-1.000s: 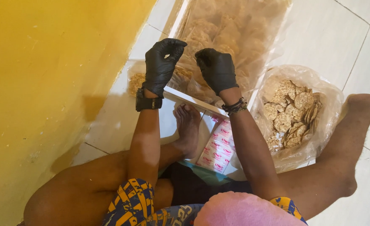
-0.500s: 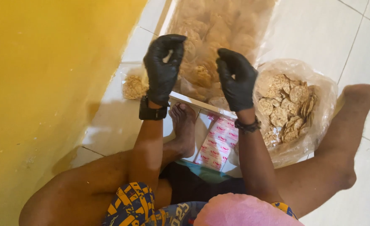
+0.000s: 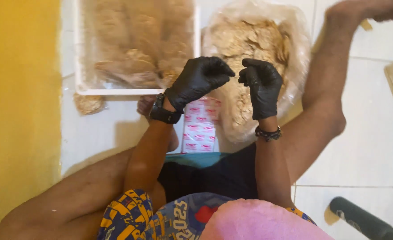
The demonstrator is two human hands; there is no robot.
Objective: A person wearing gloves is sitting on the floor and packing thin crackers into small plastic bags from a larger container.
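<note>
Pinching gloved left hand and right hand together, contents untellable, above the open cracker bag at twelve o'clock, probably needing another reach in.

The left hand and the right hand, both in black gloves, hang side by side with fingers curled inward and fingertips nearly meeting; whether anything is pinched between them cannot be told. Just behind them lies an open clear plastic bag heaped with pale brown, flat, round crackers, resting on the white tiled floor between the person's legs. Beneath the hands, nearer the body, lies a stack of white sheets with pink printed labels, flat on the floor.
</note>
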